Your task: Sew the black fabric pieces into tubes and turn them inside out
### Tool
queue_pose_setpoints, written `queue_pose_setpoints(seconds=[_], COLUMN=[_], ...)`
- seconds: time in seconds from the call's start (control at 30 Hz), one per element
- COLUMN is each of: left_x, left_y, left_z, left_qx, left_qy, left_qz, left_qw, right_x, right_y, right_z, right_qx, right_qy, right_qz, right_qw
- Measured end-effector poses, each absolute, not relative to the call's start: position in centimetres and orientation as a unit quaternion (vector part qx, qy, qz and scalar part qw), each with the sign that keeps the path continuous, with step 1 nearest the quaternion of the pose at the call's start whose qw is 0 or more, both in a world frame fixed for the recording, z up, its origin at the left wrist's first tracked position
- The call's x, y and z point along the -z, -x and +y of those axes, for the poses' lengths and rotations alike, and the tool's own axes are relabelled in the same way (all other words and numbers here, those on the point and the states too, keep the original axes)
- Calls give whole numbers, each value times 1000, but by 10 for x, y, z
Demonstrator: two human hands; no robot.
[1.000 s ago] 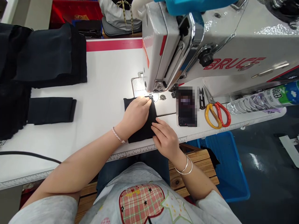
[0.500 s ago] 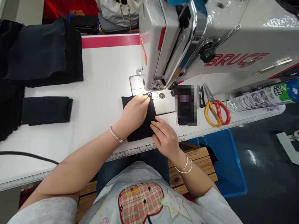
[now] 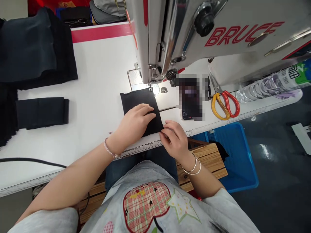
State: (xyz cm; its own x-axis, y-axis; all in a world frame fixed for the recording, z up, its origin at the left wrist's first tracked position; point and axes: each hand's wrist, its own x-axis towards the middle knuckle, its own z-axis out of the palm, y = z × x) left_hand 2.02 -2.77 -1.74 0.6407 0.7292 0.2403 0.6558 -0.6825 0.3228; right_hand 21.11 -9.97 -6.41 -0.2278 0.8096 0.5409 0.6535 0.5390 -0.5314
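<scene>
A piece of black fabric [image 3: 137, 98] lies flat on the white sewing table, its far right corner at the presser foot [image 3: 150, 88] of the sewing machine [image 3: 139, 42]. My left hand [image 3: 134, 124] rests on top of the fabric, fingers stretched out and pointing right. At the near right edge, my right hand [image 3: 175, 139] pinches the fabric between thumb and fingers. The left palm covers part of the fabric's near left side.
Folded dark cloth [image 3: 43, 111] and a larger dark stack [image 3: 26, 48] lie left. To the right are a partly blurred phone [image 3: 187, 115], scissors [image 3: 220, 103] with yellow and red handles, and a plastic-wrapped roll [image 3: 267, 84]. A blue bin [image 3: 243, 161] stands below.
My left hand has slid back from the presser foot onto the middle of the fabric. My right hand has closed on the fabric's near right edge. The view has shifted slightly.
</scene>
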Motion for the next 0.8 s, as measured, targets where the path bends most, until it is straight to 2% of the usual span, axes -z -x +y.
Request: queue_pose_setpoints(seconds=[0.37,0.8], left_x=[24,26], left_y=[-12,-24], left_z=[-68,-69], left_qx=[-191,-207], left_qy=[-919,-922], left_qz=[342,327], left_qw=[36,-30], right_x=[68,67], right_y=[-216,-216], right_z=[-113,-114], right_qx=[-37,-52], right_qy=[463,463], right_qz=[-801,-804], right_qw=[377,370])
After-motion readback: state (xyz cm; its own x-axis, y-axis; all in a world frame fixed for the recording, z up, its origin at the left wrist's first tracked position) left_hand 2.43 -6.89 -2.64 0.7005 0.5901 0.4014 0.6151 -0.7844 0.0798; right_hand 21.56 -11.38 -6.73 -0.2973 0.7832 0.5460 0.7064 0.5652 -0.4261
